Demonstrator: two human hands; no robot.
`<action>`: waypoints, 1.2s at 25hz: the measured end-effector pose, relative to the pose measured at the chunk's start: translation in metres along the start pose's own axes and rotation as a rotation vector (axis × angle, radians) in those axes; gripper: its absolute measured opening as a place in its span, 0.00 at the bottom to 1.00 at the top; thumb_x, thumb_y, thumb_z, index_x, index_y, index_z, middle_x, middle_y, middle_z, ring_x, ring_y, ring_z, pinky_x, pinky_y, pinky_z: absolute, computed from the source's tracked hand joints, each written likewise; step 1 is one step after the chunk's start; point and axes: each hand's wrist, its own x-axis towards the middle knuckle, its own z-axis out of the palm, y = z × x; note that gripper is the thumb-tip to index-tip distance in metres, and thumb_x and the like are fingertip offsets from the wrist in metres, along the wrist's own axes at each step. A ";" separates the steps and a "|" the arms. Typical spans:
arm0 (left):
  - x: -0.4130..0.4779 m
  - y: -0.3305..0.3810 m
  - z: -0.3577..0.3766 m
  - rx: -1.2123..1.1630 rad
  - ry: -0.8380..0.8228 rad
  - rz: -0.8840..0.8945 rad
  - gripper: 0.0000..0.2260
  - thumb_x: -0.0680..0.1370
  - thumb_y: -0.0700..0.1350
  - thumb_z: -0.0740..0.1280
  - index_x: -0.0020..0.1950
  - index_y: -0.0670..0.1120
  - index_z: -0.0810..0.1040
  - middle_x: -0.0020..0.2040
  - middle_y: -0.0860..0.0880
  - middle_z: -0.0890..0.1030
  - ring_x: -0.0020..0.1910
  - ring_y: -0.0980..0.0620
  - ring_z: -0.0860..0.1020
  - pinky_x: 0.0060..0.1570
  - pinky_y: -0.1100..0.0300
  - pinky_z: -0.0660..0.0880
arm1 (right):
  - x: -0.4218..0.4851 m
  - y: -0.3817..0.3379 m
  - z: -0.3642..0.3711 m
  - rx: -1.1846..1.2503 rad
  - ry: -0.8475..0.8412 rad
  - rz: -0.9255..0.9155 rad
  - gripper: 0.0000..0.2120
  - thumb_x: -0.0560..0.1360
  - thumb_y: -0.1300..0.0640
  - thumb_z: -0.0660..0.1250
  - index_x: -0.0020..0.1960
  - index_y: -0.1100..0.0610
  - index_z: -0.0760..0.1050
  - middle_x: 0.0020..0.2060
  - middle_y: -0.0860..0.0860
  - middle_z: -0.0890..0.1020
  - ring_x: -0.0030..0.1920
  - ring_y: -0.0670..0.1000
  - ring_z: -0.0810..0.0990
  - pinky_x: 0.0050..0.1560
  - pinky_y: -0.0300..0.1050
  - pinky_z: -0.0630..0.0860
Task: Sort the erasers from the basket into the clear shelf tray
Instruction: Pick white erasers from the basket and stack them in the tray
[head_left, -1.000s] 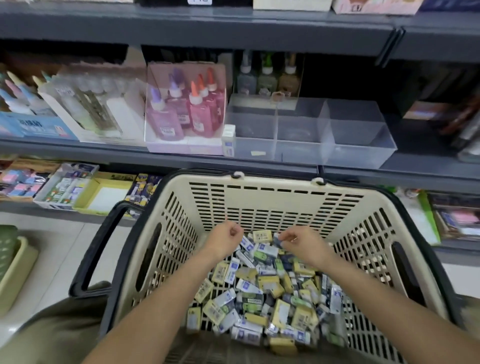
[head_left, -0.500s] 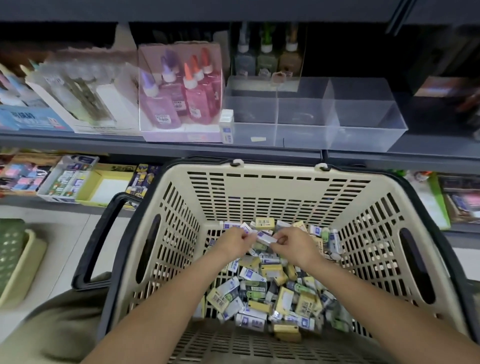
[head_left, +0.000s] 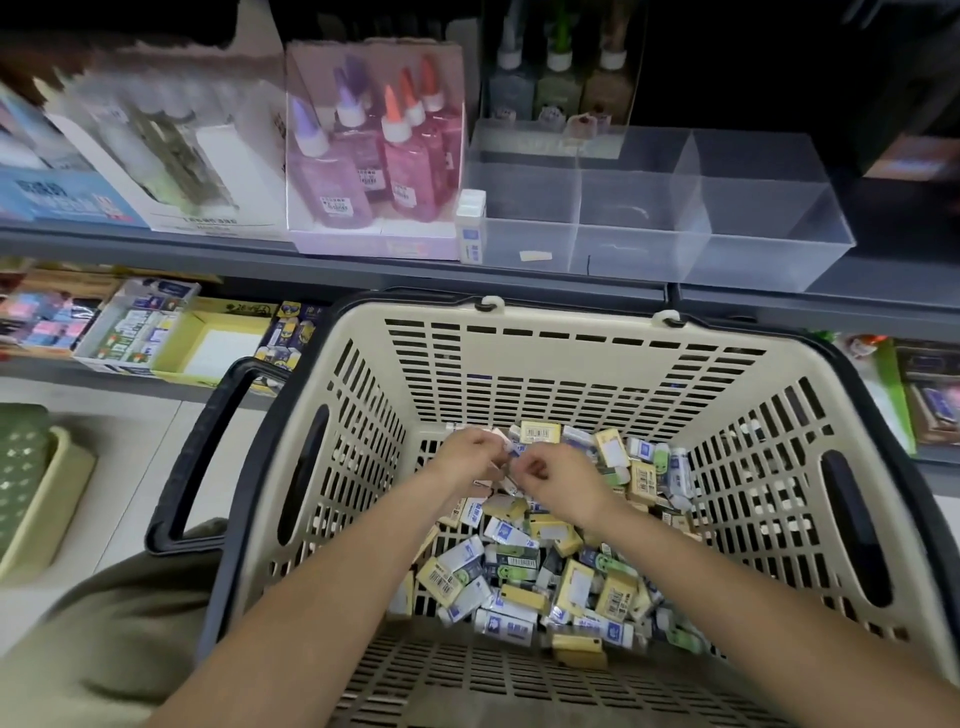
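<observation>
Deep in the cream slatted basket (head_left: 571, 322), at mid-frame, the left hand (head_left: 470, 457) curls its fingers round a white-wrapped eraser (head_left: 508, 451). The right hand (head_left: 551, 475), touching the left, pinches the same piece, probably to square it up or add it to a handful before lifting. The loose erasers (head_left: 519, 571) lie heaped below and right of the hands. At upper right, the clear shelf tray (head_left: 649, 218) sits open-topped at the shelf's front edge, just above the basket, which keeps each transfer short.

One basket (head_left: 571, 323), one clear tray (head_left: 636, 244) — dozens of erasers (head_left: 540, 564).
</observation>
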 end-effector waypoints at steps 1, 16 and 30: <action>0.001 0.000 0.000 0.019 0.013 -0.003 0.05 0.81 0.41 0.59 0.54 0.45 0.74 0.51 0.47 0.79 0.42 0.53 0.78 0.48 0.55 0.75 | -0.001 0.003 0.001 -0.071 0.087 0.021 0.02 0.76 0.55 0.65 0.48 0.53 0.74 0.37 0.46 0.78 0.37 0.48 0.78 0.37 0.44 0.76; 0.005 0.002 -0.002 -0.061 -0.052 0.045 0.05 0.80 0.41 0.61 0.54 0.44 0.75 0.49 0.45 0.80 0.47 0.51 0.79 0.43 0.60 0.75 | 0.011 0.012 -0.003 0.500 0.040 0.207 0.07 0.74 0.63 0.68 0.51 0.62 0.79 0.34 0.48 0.81 0.29 0.42 0.79 0.33 0.35 0.76; 0.012 0.004 -0.039 -0.287 0.063 -0.030 0.11 0.80 0.35 0.58 0.62 0.39 0.70 0.45 0.43 0.79 0.41 0.50 0.78 0.53 0.50 0.76 | 0.039 -0.022 0.024 -0.508 -0.074 -0.003 0.14 0.75 0.60 0.64 0.60 0.54 0.73 0.58 0.54 0.75 0.59 0.55 0.74 0.47 0.48 0.73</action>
